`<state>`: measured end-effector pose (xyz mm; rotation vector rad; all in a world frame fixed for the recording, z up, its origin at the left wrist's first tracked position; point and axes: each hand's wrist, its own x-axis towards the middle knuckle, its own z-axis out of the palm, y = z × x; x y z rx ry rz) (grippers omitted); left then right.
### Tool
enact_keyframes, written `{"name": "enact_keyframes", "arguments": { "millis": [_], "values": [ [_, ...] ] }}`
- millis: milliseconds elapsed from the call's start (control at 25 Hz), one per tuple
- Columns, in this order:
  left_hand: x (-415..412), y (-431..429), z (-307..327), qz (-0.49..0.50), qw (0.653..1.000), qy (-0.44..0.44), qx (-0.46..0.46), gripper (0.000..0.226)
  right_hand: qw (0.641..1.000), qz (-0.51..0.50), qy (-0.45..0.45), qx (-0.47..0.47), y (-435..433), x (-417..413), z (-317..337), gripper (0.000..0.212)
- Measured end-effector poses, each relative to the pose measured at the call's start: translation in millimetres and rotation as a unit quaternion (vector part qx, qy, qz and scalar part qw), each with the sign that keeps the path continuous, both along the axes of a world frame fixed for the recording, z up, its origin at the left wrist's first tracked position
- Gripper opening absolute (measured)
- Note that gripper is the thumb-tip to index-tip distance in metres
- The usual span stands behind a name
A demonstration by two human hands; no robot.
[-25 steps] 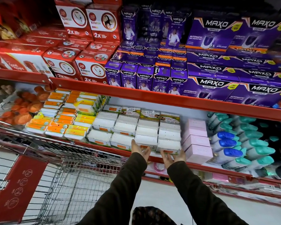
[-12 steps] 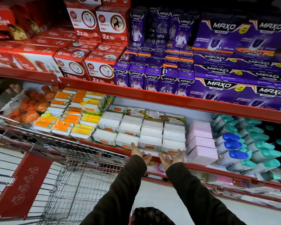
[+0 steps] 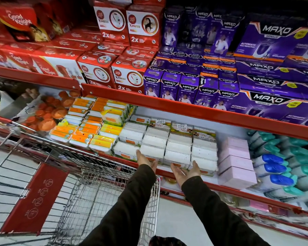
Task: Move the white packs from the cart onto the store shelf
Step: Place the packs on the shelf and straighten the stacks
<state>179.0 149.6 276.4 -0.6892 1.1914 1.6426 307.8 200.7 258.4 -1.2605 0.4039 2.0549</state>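
— Well, which step is this, in your opinion?

— Squaring the front row, I think. From left to right: the cart (image 3: 100, 189) stands at the near left, and I see no white pack in the part of its basket that shows. The orange packs (image 3: 84, 134) lie at the left of the shelf (image 3: 212, 185). Then come the white packs (image 3: 167, 148), in rows from far to near, already on the shelf.

— And the hands?

— The left hand (image 3: 145, 159) is flat against the near end of one front pack. The right hand (image 3: 184, 170) is palm up, fingers spread, at the shelf edge under the front pack further right. They are apart, and neither one is closed around anything.

— How to do it well, then?

— Push evenly with both palms, so that the row slides far without tilting. Keep the rightmost column just beside the pink boxes (image 3: 236, 162), not pressing on them. The wrapping looks smooth, so the stacks may slip sideways.
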Motion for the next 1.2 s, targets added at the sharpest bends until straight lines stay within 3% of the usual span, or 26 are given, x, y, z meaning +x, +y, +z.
{"name": "enact_keyframes", "arguments": {
  "millis": [320, 640, 840, 1200],
  "values": [
    [-9.0, 1.3, -8.1, -0.044, 0.999, 0.009, -0.011, 0.071, 1.000, 0.005, -0.009, 0.003, -3.1, -5.1, -1.5, 0.076],
    [-74.7, -22.2, -33.7, 0.034, 0.987, 0.053, -0.149, 0.081, 0.998, 0.057, 0.034, -0.014, -22.8, -64.4, 0.5, 0.083],
    [-110.1, -31.8, -32.4, 0.023, 0.995, 0.057, -0.073, 0.073, 0.999, 0.038, 0.033, -0.017, -28.2, -91.1, -8.8, 0.083],
    [-103.8, -24.8, -10.2, 0.007, 0.999, 0.029, -0.013, 0.064, 1.000, 0.001, -0.001, -0.001, -31.8, -102.6, -5.8, 0.088]
  ]
}}
